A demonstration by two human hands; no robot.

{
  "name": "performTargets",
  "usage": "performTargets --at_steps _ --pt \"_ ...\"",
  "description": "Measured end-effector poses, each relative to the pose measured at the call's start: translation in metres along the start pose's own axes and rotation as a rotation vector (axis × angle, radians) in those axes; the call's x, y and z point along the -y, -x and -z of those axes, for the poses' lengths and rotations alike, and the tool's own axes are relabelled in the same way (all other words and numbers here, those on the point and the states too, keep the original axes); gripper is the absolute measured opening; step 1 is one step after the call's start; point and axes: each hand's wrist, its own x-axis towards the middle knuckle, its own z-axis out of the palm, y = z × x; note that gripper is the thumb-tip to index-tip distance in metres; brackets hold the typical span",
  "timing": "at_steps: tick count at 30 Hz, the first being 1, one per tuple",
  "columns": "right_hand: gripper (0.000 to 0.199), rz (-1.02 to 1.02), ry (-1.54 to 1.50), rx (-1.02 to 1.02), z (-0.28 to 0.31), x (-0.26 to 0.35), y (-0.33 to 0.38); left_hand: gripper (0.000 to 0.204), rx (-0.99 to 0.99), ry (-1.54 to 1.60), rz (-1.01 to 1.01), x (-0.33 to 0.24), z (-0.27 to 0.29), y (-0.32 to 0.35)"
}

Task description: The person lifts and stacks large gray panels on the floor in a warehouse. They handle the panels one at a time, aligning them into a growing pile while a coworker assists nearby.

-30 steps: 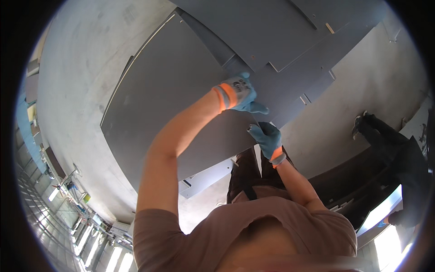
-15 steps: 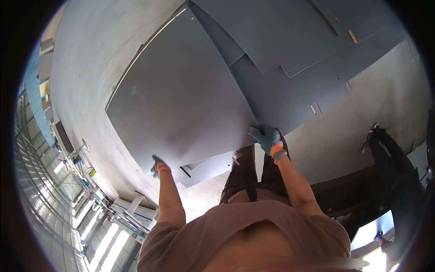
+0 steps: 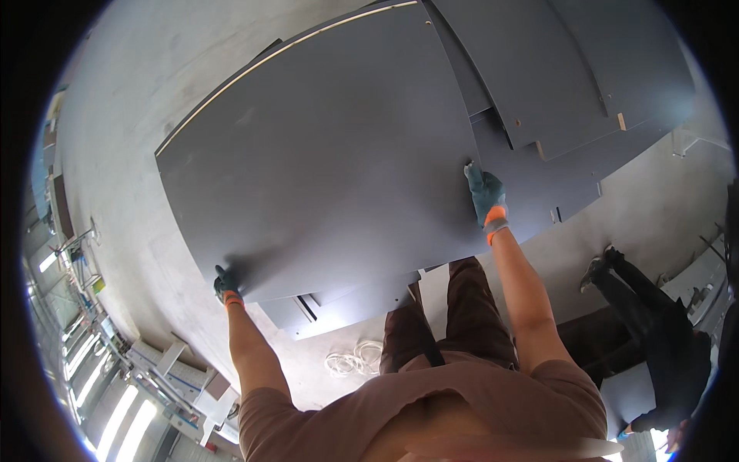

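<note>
A large dark grey panel [image 3: 323, 146] with a pale strip along its far edge lies in front of me, over other panels. My left hand [image 3: 226, 285], in a dark glove with an orange cuff, grips its near left corner; the thumb shows on top and the other fingers are mostly hidden. At the right edge, towards the near corner, my right hand [image 3: 486, 196] in the same kind of glove is closed on the panel. Beneath its near edge a lower panel [image 3: 346, 308] with dark slots sticks out.
More grey panels [image 3: 531, 85] with notches and small holes are stacked to the right. A coil of white cord [image 3: 356, 360] lies on the concrete floor [image 3: 123, 131] near my legs. Another person [image 3: 654, 331] in dark clothes bends at the lower right. Metal racks [image 3: 85, 269] stand at the left.
The large panel has turned somewhat and more of its surface shows. My hands have moved farther apart, the left one leftward, the right one up along the right edge. The cord has come into view.
</note>
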Motion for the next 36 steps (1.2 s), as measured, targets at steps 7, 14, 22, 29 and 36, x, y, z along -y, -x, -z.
performTargets --at_steps 7,14,22,29,36 --pt "0.054 0.063 -0.087 -0.117 -0.01 0.008 0.01 0.07 -0.261 -0.009 -0.106 0.008 0.002 -0.034" --pt "0.062 0.117 0.064 -0.202 0.007 0.015 -0.017 0.085 0.172 0.057 0.157 0.006 0.038 -0.056" --pt "0.068 0.099 0.391 -0.373 0.111 0.081 -0.064 0.083 -0.021 -0.243 -0.181 -0.052 -0.001 0.097" --pt "0.065 0.107 0.487 -0.464 0.177 0.054 -0.157 0.075 0.051 0.023 -0.283 -0.132 -0.021 0.214" --pt "0.051 0.28 0.56 -0.605 0.212 0.039 -0.183 0.088 -0.131 -0.203 -0.227 -0.166 -0.064 0.253"
